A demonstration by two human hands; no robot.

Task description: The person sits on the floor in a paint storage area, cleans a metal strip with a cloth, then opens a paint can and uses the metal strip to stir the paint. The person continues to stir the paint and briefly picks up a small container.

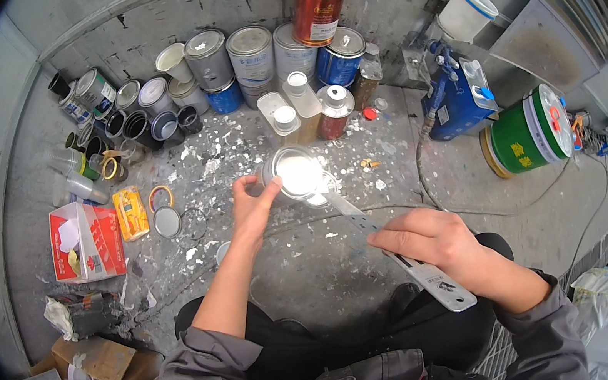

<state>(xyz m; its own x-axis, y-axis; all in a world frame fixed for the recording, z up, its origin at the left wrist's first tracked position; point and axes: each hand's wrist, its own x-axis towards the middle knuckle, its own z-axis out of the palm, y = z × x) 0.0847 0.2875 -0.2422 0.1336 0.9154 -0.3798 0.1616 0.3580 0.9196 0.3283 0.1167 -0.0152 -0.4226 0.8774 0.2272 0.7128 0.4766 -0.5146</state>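
Note:
My left hand [250, 204] grips the side of a clear plastic cup [268, 170], thumb and fingers around its wall. White paint [297, 174], very bright in the light, shows inside the cup. In my right hand [435, 237] is a flat metal mixing ruler [442, 291], slanting from its holed end near my lap up to the cup. White coats the ruler's far tip at the cup's right side; glare hides whether the tip is inside or against the rim. Just beyond the cup stand a translucent bottle [285, 124] and a red-and-silver can [335, 108].
Paint cans [251, 50] line the back wall, with a red can [318, 13] stacked on top. At left lie a red-and-white box [106, 245], a yellow packet [131, 213] and a cardboard box [102, 358]. A blue can [462, 98], green drum [525, 134] and hose [426, 173] occupy the right.

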